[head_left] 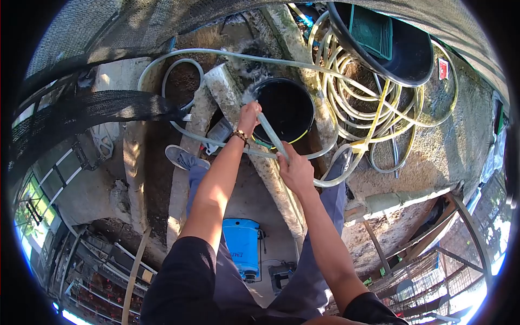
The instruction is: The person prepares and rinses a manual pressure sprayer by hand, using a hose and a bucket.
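A clear, braided garden hose (271, 131) runs between my two hands. My left hand (249, 118) is closed around it near the hose's end, at the left rim of a round black bucket (287, 111). Whitish spray shows just beyond those fingers, over the wet ground. Lower and to the right, my right hand (297, 169) grips the same hose, its fingers wrapped round it in front of the bucket. Dark contents fill the bucket's inside. A beaded bracelet (239, 135) circles my left wrist.
Yellowish hose coils (346, 103) lie at the right, below a large black basin (414, 59) holding a green basket (371, 32). Concrete beams (225, 89) cross the ground. A blue tank (241, 244) stands between my legs. Black netting (92, 116) hangs at the left.
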`<state>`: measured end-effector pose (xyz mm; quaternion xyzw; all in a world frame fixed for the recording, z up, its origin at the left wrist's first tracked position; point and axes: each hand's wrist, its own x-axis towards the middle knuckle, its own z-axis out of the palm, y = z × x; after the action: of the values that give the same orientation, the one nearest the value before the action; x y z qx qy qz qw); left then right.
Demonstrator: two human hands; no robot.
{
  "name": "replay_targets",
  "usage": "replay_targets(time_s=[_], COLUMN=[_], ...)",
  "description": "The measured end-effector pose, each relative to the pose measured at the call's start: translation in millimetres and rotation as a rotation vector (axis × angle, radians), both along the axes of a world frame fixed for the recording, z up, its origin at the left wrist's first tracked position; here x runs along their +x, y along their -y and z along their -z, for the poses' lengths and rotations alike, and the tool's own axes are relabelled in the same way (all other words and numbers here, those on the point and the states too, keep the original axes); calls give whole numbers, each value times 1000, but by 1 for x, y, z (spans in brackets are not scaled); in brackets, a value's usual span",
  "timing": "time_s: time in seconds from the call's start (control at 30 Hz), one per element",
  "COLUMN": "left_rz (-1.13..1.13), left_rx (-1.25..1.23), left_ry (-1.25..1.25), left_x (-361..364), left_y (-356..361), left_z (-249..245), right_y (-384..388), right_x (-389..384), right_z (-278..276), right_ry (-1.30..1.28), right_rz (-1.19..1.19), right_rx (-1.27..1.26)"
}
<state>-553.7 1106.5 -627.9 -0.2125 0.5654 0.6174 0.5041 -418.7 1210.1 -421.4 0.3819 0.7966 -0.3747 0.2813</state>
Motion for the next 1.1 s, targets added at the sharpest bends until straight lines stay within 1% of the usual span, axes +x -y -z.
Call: replay_targets(time_s=[0.07,0.1,0.2,0.23,0.27,0.33,0.43,0.53,0.63,0.67,0.7,0.73,0.8,0.83,0.93,0.97,1.0,1.07,1.1], left_rz=[-272,-319,-530,-516,-510,-439,-302,-108,-105,-99,42,-19,-131,-104,-193,-203,-171,-119,-123], left_rx=[96,204,269,337,282,386,270,98,-132,-199,-270,-212,-92,-169,-124,-44,-21,27,70], left_ry=[300,342,452,395,369,324,328,243,136,100,110,129,169,142,128,159,133,83,64], left_x=[3,3,6,8,9,9,3,6,18,17,18,18,19,18,11,9,6,-7,-12], left_y=[-1,1,-1,0,0,3,1,6,5,5,10,12,16,17,28,40,46,57,65], left_z=[5,7,8,7,9,13,-4,-1,25,23,18,15,13,12,-1,2,-6,-40,-51], right_y=[6,9,11,9,9,8,13,18,20,20,19,19,21,21,17,13,9,2,0], right_x=[3,5,7,6,5,6,15,18,18,18,17,18,23,26,31,31,29,16,2], right_z=[-5,-5,-3,-3,-4,-3,4,4,4,5,7,12,34,52,118,142,166,205,208], right_ry=[-7,-14,11,41,75,95,59,43,37,45,54,68,98,168,295,323,350,404,397], right_rz=[-18,-22,3,25,47,31,-31,-51,-45,-45,-46,-56,-67,-88,-146,-122,-102,-38,11], right_rx=[-26,-31,-9,4,17,33,17,1,0,2,5,12,28,10,16,28,38,98,123])
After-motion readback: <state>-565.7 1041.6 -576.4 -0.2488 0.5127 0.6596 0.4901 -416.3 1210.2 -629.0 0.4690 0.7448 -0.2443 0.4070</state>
